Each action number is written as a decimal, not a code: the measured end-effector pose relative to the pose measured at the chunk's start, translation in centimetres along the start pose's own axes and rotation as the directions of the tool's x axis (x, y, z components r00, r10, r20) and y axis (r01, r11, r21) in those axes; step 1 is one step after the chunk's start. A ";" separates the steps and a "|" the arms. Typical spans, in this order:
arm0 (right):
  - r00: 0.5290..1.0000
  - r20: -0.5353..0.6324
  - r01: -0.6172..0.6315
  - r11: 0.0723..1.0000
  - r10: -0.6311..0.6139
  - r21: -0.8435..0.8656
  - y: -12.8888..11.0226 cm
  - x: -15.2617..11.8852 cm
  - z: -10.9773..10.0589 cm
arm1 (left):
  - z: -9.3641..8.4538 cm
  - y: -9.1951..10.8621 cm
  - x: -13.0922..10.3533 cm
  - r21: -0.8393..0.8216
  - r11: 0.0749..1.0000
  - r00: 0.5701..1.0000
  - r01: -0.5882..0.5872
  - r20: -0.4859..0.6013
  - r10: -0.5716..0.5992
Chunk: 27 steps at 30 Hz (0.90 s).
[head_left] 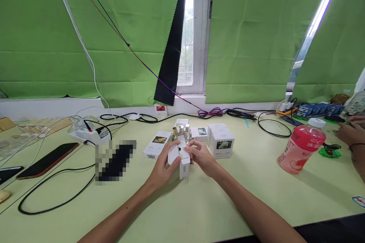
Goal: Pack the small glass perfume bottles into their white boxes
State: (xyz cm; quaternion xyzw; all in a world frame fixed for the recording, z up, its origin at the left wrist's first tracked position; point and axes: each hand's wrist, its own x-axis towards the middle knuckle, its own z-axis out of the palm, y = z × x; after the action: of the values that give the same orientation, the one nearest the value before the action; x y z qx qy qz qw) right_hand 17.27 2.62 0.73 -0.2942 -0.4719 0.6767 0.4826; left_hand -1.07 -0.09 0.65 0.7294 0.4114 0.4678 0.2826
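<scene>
A small white carton (184, 171) stands between my hands at the table's middle, its top flaps unfolded and a dark round hole showing in its upper part. My left hand (167, 161) grips it from the left, thumb on the near side. From the right, my right hand (202, 156) pinches the carton's edge with thumb and fingers. Just behind are several small glass bottles (181, 130) with gold and silver caps. To their left lies a flat white box (152, 150) with a yellow-flower picture. White boxes (222, 145) with white-flower pictures stand to the right.
A pink drink bottle (300, 146) stands at right, near another person's hand (349, 133). At left are a phone (48, 160), a power strip (89, 134) and a looped black cable (57, 212). More cables (212, 112) run along the back edge.
</scene>
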 end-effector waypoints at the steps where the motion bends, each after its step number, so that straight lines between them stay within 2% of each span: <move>1: 1.000 -0.003 -0.001 1.000 0.001 -0.002 0.0 0.0 0.0 | 0.0 0.0 0.0 0.000 1.000 1.000 0.000 -0.003 0.000; 27: 0.999 -0.007 0.039 0.999 -0.039 -0.020 0.7 0.3 -0.1 | -0.4 0.7 0.4 0.056 0.998 1.000 -0.023 -0.008 0.023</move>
State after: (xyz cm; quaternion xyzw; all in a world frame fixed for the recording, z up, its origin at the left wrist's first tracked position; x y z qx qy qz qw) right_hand 16.98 2.88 0.10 -0.2921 -0.4826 0.6613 0.4944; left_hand -1.13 -0.09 1.51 0.7396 0.4173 0.4625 0.2547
